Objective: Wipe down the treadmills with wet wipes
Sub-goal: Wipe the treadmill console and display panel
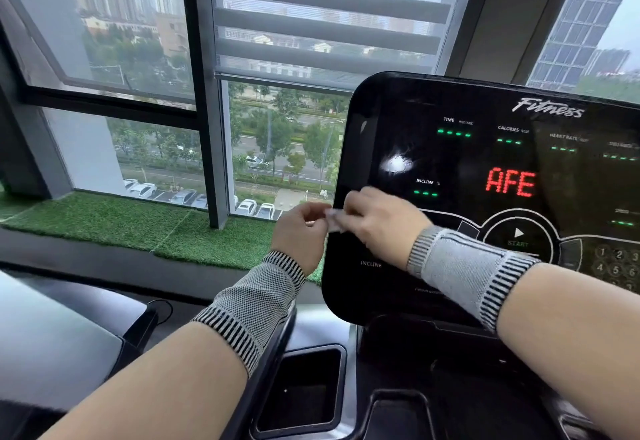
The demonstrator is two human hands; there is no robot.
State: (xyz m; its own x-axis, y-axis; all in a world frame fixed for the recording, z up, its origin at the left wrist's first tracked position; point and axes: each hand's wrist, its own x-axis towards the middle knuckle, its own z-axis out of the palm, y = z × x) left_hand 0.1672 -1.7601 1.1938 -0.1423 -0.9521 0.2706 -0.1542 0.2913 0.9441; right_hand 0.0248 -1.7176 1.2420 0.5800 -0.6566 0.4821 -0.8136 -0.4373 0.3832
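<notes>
Nearest to me are my two bare forearms, each with a knitted grey wristband (464, 268) striped black at the edges. Below them I see the treadmill's dark tray with a rectangular cup pocket (304, 391) under my left forearm.

My left hand (301, 231) is curled, thumb and fingertips pinching one end of a small white wet wipe (335, 220). My right hand (377, 219) meets it from the other side, fingers bent over the same wipe, so the wipe sits between the two hands; its shape is blurred and I cannot tell whether it is folded. Both hands are at the left edge of the treadmill console (450, 169), and the wipe lies over that edge, though I cannot tell if it touches the glossy black panel.

Just beyond my right hand the console shows red letters "AFE" (510, 181), green dashes under TIME, CALORIES and INCLINE, and a round START button (517, 237) beside my right wrist. Beyond my left hand lies a strip of green artificial turf (138, 221) on the window sill, with parked cars and trees outside the glass.
</notes>
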